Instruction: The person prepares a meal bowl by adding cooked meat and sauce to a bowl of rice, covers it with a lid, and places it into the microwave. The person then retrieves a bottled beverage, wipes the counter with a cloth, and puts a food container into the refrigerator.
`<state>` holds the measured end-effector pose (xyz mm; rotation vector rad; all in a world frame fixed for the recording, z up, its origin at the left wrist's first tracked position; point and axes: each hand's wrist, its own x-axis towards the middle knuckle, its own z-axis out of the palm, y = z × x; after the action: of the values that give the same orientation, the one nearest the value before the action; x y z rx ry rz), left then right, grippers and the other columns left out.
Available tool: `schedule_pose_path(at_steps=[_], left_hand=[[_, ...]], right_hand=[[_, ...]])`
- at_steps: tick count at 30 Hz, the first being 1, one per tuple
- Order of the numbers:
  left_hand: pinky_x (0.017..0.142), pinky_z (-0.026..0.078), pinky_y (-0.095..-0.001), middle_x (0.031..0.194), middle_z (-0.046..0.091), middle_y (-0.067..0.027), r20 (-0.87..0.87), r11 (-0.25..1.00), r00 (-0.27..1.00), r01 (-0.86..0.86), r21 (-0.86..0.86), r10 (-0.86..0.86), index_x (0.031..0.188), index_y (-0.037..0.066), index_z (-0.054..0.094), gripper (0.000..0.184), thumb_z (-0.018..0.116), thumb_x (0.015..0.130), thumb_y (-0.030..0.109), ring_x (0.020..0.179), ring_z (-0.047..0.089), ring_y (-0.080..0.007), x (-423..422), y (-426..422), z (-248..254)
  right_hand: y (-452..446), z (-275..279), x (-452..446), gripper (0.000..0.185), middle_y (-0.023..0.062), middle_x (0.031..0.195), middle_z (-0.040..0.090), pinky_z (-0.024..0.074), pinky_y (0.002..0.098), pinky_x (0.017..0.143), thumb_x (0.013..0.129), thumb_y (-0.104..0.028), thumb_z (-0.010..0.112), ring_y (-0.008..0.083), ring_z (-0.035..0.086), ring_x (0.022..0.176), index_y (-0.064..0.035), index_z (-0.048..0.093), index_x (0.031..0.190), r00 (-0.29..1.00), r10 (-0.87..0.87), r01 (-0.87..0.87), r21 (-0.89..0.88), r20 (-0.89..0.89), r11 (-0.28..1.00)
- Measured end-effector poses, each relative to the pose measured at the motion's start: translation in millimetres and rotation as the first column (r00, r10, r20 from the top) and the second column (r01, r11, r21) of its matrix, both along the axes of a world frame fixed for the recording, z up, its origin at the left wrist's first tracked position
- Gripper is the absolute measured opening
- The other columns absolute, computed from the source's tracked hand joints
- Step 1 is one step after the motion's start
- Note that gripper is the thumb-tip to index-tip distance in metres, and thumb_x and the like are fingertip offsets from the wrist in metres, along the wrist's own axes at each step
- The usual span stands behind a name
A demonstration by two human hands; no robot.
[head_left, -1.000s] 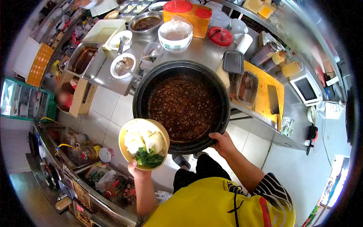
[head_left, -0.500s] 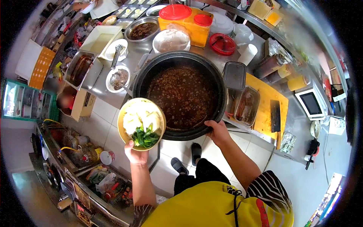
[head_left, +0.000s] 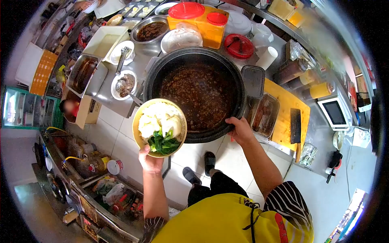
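My left hand is closed on the near rim of a yellow bowl, thumb at the edge. White rice, pale whitish pieces and dark green leafy vegetables fill it. The bowl hangs in front of the large black pot's near left side, overlapping it in view. My right hand grips the rim of this black pot at its near right, with some fingers hidden. Inside the pot lies a dark brown sauce with small minced bits.
Left of the pot stand a white bowl with a ladle and a plate with tongs. Behind are a yellow container with red lids and a steel bowl of sauce. A cleaver lies on a yellow cutting board at right.
The bowl in my left hand has moved right and slightly up in view. The pot sits a little farther forward, my right hand moving with its rim. Its sauce surface looks shifted.
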<state>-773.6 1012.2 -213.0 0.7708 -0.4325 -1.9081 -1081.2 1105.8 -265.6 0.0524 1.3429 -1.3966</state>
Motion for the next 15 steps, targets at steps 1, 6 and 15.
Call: schedule_pose_path(at_steps=[1,6,15], left_hand=[[0.102,0.044,-0.0441,0.129,0.054,-0.0109,0.001,1.0,1.0,0.002,0.014,-0.002,0.138,0.007,0.041,0.08,0.072,0.065,0.023,0.119,0.052,-0.0294,-0.8,1.4,0.0],[0.103,0.043,-0.0446,0.13,0.053,-0.0112,-0.026,1.0,0.999,0.026,0.002,-0.026,0.137,0.007,0.041,0.079,0.071,0.066,0.022,0.119,0.052,-0.0299,-9.1,3.7,5.6],[0.1,0.044,-0.0465,0.132,0.051,-0.0063,-0.003,0.996,0.997,0.075,-0.052,-0.076,0.14,0.014,0.039,0.079,0.07,0.069,0.028,0.12,0.052,-0.0278,-19.6,8.8,6.2]], right_hand=[[0.2,-0.1,-2.9,0.039,0.0147,0.103,0.059,0.0574,0.0394,0.068,0.08,-0.005,0.063,0.0266,0.063,0.089,0.0007,0.046,0.116,1.0,0.013,-0.013,-0.02,-0.001,1.0],[-1.3,-17.4,-22.6,0.038,0.0122,0.099,0.059,0.0557,0.0387,0.067,0.079,-0.007,0.063,0.0243,0.062,0.084,0.0,0.047,0.113,0.995,0.097,-0.098,-0.037,-0.004,0.995],[-14.6,-5.8,-38.5,0.023,0.0076,0.091,0.06,0.0535,0.0402,0.069,0.077,-0.007,0.063,0.022,0.061,0.081,-0.0005,0.055,0.098,0.994,0.11,-0.111,-0.099,-0.023,0.989]])
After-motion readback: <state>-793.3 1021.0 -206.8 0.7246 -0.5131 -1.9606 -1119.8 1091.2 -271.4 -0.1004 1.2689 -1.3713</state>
